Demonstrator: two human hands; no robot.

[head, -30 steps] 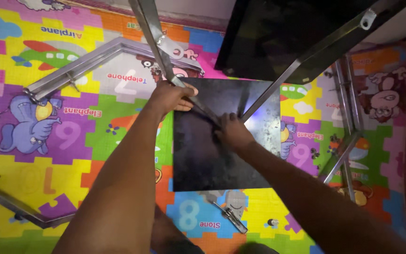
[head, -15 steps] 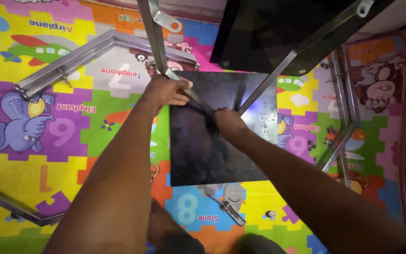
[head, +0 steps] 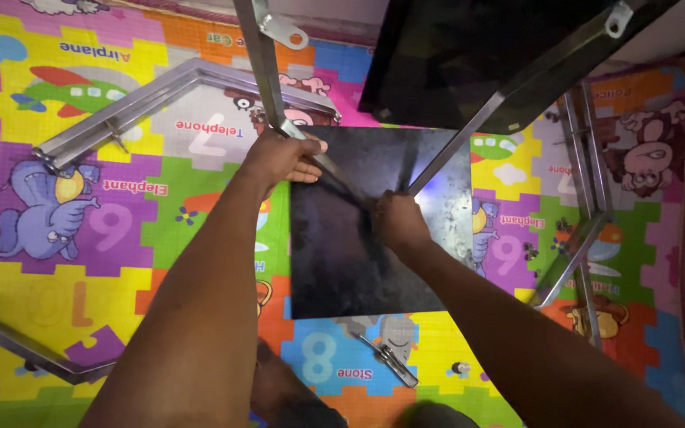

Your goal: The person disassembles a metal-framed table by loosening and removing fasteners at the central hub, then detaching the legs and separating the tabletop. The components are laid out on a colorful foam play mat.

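Your left hand [head: 279, 158] is wrapped around a bent chrome frame tube [head: 267, 75] where it comes down to the top left corner of the black square panel [head: 342, 261]; fingers curl over the tube and the thumb lies along the panel's edge. Your right hand [head: 398, 220] is clenched at the point where that tube meets a second chrome tube [head: 509, 95] slanting up to the right. What the right fingers pinch there is hidden under the knuckles, so you cannot tell whether it is the joint itself or a small part.

The black panel lies flat on the colourful foam puzzle mat [head: 81, 261], its lower edge near your knees. Its glossy face shows a glare spot at the right and dark smears that make the tube's lower run hard to follow.

Above, a second dark panel [head: 469, 55] is cut off by the top edge of the view. A chrome angled frame piece [head: 160, 91] lies on the mat to the upper left; another frame [head: 588, 198] lies at the right, partly behind the slanting tube. A further chrome bar [head: 9, 337] runs off the left edge. Below the panel rest a small metal tool [head: 390, 362], too blurred to name, and a tiny round fitting [head: 460, 368].
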